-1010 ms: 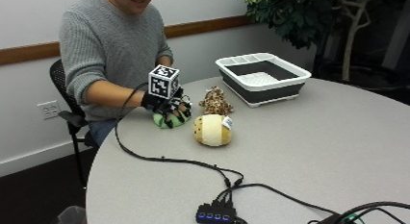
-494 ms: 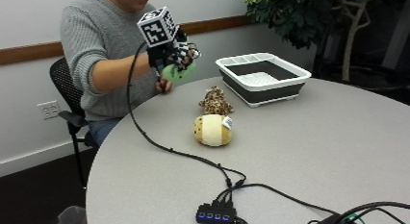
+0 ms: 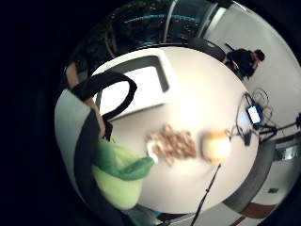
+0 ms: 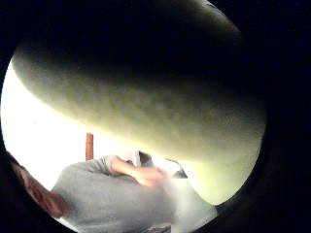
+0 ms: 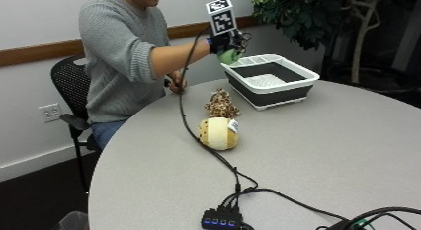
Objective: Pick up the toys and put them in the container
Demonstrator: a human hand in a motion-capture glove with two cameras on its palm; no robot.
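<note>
Held one toy of three in the air, so roughly one third of the job under way and none of it finished. Gripped the green soft plush toy (image 5: 228, 56) in the black-gloved right hand (image 5: 227, 42), with fingers curled round it, high above the round grey table (image 5: 342, 156) and near the far left corner of the container, not yet over its opening as far as could be judged. Filled most of the thumb-side palm view with that green toy (image 4: 146, 97), pressed close to the palm. Showed no toy inside the dark grey plastic basin with white rim (image 5: 309, 74), only its pale bottom. Left two toys lying on the table, to the near left of the basin: the brown spotted plush animal (image 5: 222, 104), and just beside it on the near side, perhaps touching it, the round yellowish plush ball with a white tag (image 5: 218, 133). Confirmed the same in the little-finger-side palm view: spotted animal (image 3: 171, 143) and yellowish ball (image 3: 216, 146) side by side on the table, basin (image 3: 162, 70) apart from them. Remained to do, by this judgement: carry the green toy over the basin and release it, then fetch the other two in turn.
</note>
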